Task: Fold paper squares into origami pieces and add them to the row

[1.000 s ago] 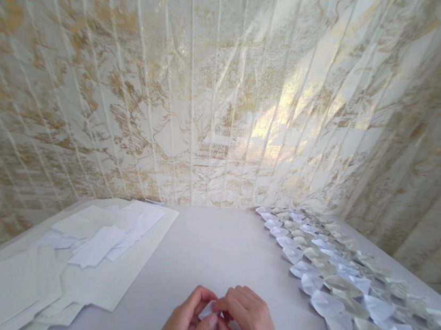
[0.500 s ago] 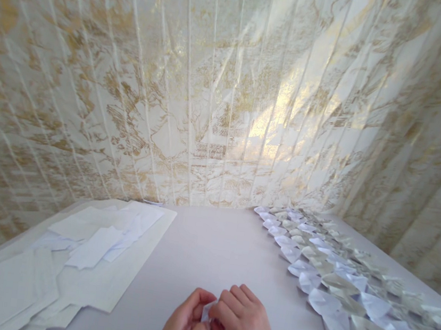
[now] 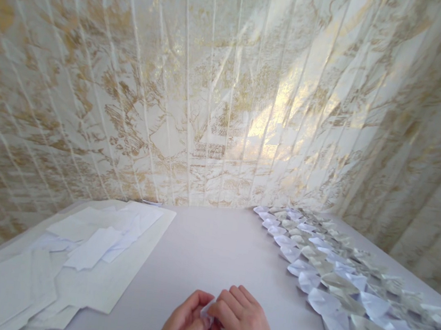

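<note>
Small white paper piece [image 3: 207, 309]: gripped between the fingers of the left hand [image 3: 185, 322] and right hand [image 3: 241, 325], above the worktop [image 3: 202, 248]. Left of the fingers: loose paper sheets [image 3: 92, 248]. Right: rows of folded paper pieces [image 3: 324, 302]. Beyond: gold-patterned curtain [image 3: 180, 101].

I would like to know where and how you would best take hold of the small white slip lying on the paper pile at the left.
Probably pinch the slip by its near edge, coming from the person's side with the left hand. It lies flat on larger sheets, so a fingertip may need to lift that uncovered edge first.
</note>
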Tool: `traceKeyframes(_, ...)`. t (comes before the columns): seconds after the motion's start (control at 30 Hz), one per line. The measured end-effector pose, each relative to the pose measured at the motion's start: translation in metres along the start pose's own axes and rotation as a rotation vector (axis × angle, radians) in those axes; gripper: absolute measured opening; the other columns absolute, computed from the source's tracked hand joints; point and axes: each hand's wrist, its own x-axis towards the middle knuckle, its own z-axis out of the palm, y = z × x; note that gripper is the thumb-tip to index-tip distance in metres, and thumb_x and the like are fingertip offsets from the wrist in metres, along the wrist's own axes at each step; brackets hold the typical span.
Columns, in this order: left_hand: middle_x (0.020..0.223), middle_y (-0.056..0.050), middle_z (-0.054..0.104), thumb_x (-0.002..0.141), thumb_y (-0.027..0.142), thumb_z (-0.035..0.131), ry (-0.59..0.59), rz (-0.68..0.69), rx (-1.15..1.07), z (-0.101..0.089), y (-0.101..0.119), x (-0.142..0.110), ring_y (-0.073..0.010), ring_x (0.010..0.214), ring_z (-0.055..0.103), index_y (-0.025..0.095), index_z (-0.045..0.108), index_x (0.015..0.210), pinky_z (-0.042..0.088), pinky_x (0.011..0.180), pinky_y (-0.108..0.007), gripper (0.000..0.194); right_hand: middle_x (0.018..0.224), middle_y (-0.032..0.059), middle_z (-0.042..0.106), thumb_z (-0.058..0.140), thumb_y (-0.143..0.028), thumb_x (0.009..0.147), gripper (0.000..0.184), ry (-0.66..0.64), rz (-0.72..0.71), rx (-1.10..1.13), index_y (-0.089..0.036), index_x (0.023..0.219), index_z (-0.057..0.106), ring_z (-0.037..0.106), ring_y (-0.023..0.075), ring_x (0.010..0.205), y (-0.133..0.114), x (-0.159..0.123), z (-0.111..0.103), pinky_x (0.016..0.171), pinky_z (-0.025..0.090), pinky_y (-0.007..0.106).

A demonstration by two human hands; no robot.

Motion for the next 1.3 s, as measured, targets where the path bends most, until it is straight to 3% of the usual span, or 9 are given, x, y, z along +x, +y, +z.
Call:
traceKeyframes(0.1,0.073,0.002,0.056,0.077,0.055,0.068,-0.054,0.020,-0.008,-0.002,0.001,0.002,-0.0125,0.062,0.050,0.017,0.060,0.092,0.039,0.060,-0.025,0.042,0.067,-0.0002,0.057,0.046,-0.009,0.077,0.014,-0.012,-0.009,0.012,-0.021,0.083,0.049,0.046,0.0169,0.059,0.000,0.000,0.001,0.056,0.029,0.029)
traceKeyframes(0.2,0.064,0.005,0.052,0.074,0.032,0.063,-0.096,0.006,0.037,-0.005,-0.002,0.006,-0.0114,0.057,0.049,0.017,0.057,0.092,0.037,0.057,-0.024,0.025,0.065,-0.0006,0.056,0.046,-0.008,0.074,0.015,0.006,-0.018,-0.011,-0.022,0.079,0.048,0.045,0.0168,0.058,0.000,0.000,0.001,0.056,0.028,0.029)
traceKeyframes(0.3,0.062,0.006,0.050,0.066,0.019,0.056,-0.112,0.002,0.069,-0.006,-0.005,0.008,-0.0113,0.056,0.049,0.018,0.055,0.094,0.038,0.057,-0.023,0.028,0.065,-0.0017,0.056,0.046,-0.007,0.071,0.017,0.015,0.018,-0.005,-0.022,0.079,0.049,0.045,0.0163,0.058,-0.001,0.000,0.001,0.057,0.028,0.029)
traceKeyframes(0.4,0.077,0.002,0.056,0.061,0.014,0.052,-0.151,0.025,0.000,-0.005,-0.005,0.008,-0.0146,0.070,0.057,0.019,0.054,0.097,0.043,0.060,-0.023,0.037,0.066,-0.0023,0.057,0.046,-0.009,0.067,0.018,-0.007,0.083,0.033,-0.022,0.079,0.048,0.047,0.0162,0.059,0.000,-0.001,0.001,0.059,0.028,0.029)
traceKeyframes(0.5,0.090,-0.002,0.061,0.063,0.016,0.051,-0.190,0.057,-0.024,-0.005,-0.002,0.006,-0.0150,0.073,0.058,0.019,0.053,0.097,0.043,0.060,-0.024,0.034,0.066,-0.0027,0.058,0.046,-0.009,0.065,0.018,-0.034,0.134,0.064,-0.023,0.078,0.048,0.048,0.0159,0.059,0.000,-0.002,0.000,0.060,0.028,0.029)
traceKeyframes(0.63,0.082,-0.001,0.062,0.071,0.020,0.049,-0.141,0.015,0.026,-0.006,0.004,0.002,-0.0126,0.064,0.052,0.017,0.054,0.096,0.042,0.059,-0.024,0.026,0.066,-0.0028,0.060,0.047,-0.008,0.068,0.017,-0.053,0.167,0.083,-0.023,0.077,0.049,0.050,0.0152,0.059,0.000,-0.003,-0.001,0.061,0.029,0.028)
traceKeyframes(1.03,0.093,-0.005,0.066,0.069,0.020,0.047,-0.178,0.051,0.030,-0.004,0.007,0.002,-0.0192,0.083,0.061,0.017,0.054,0.097,0.045,0.066,-0.027,0.029,0.065,-0.0008,0.064,0.051,-0.011,0.059,0.019,-0.164,0.292,0.073,-0.021,0.074,0.054,0.054,0.0153,0.057,-0.003,-0.005,0.003,0.059,0.029,0.028)
traceKeyframes(1.3,0.092,-0.007,0.065,0.074,0.028,0.052,-0.151,0.030,0.193,-0.008,0.009,0.003,-0.0162,0.074,0.057,0.014,0.052,0.114,0.043,0.061,-0.026,0.042,0.064,-0.0031,0.059,0.045,-0.011,0.066,0.019,-0.291,0.622,0.335,-0.022,0.081,0.050,0.054,0.0148,0.057,-0.004,0.005,-0.017,0.058,0.034,0.023)
